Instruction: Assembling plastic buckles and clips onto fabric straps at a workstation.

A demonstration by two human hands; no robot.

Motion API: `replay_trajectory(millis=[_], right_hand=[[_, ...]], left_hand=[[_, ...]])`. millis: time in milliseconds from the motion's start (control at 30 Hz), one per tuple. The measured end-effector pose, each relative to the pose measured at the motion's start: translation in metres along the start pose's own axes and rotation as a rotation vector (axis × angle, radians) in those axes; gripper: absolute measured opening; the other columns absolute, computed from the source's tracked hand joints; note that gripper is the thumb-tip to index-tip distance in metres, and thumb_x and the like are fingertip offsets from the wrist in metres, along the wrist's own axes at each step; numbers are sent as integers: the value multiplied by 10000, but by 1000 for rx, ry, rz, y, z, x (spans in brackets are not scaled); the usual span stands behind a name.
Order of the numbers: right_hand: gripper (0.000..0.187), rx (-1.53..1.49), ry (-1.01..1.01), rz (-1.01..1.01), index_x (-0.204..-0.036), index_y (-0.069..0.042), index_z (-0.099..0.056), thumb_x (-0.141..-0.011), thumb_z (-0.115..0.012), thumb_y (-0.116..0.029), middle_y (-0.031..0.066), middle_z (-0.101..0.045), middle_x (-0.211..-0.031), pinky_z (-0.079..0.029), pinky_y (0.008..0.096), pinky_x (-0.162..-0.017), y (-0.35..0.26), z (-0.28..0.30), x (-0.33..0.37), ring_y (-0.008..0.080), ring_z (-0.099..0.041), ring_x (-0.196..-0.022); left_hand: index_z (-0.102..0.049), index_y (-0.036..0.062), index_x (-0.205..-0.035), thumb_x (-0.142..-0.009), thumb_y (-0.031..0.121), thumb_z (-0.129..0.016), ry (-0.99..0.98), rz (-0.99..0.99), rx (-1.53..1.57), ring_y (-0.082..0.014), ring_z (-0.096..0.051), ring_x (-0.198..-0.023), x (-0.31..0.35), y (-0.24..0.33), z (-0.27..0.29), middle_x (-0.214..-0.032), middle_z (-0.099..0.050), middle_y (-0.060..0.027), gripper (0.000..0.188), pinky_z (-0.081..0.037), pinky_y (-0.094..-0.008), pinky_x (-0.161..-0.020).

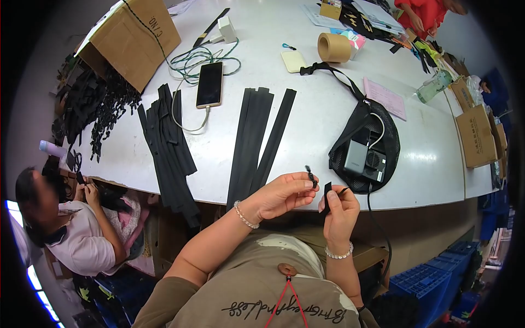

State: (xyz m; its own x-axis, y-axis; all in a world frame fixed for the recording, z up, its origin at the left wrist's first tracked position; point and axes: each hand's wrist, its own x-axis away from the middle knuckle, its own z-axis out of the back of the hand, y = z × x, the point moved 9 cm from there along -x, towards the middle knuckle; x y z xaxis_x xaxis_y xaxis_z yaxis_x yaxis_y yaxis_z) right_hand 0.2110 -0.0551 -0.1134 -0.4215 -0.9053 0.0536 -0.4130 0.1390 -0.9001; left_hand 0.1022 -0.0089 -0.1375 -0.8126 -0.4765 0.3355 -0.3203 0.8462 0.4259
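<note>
Just off the table's front edge, my left hand (pixel 287 194) pinches a small, narrow black piece (pixel 310 175) between thumb and fingertips; its exact kind is too small to make out. Close on its right, my right hand (pixel 342 212) grips a short black strip (pixel 327 198) that stands upright, with a thin dark end poking out behind the fingers. The two held pieces are apart. Beyond my left hand, long flat black strips (pixel 249 142) lie side by side, with one single strip (pixel 276 136) beside them. Another bundle of black strips (pixel 167 153) overhangs the edge farther left.
A black mesh pouch (pixel 372 123) holding a grey device (pixel 356 157) sits right of my hands. A phone (pixel 210 85) charges amid coiled cables. At the left stand a cardboard box (pixel 128 41) and a dark heap (pixel 82 101). Co-workers are at left (pixel 82 235) and far right (pixel 421 16).
</note>
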Motion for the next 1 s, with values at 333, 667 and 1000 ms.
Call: replay_trajectory(millis=[333,667,1000], right_hand=[[63,87,-84,-132,-874,49,-581,-848,-587,-7,43,-578,-728,-418,213,-478,4,-10,9,77,-501,-551],[57,50,54,-81,-913,16,-577,-872,-558,-18,51,-603,-771,-460,227,-551,15,-5,-4,95,-536,-609],[52,37,60,-90,-898,15,-562,-874,-552,-29,60,-578,-715,-448,239,-523,8,-6,1,115,-525,-581]], left_hand=[[-560,41,-940,-830,1,-599,82,-182,-31,-114,-602,-816,4,8,7,-1001,-610,-93,124,-519,-230,-760],[-603,-5,-982,-833,5,-622,258,-370,-190,-143,-616,-851,9,3,13,-997,-629,-125,150,-517,-271,-805],[-574,33,-1081,-854,24,-603,165,-243,-1,-139,-581,-982,3,-7,17,-1065,-611,-70,229,-480,-249,-881]])
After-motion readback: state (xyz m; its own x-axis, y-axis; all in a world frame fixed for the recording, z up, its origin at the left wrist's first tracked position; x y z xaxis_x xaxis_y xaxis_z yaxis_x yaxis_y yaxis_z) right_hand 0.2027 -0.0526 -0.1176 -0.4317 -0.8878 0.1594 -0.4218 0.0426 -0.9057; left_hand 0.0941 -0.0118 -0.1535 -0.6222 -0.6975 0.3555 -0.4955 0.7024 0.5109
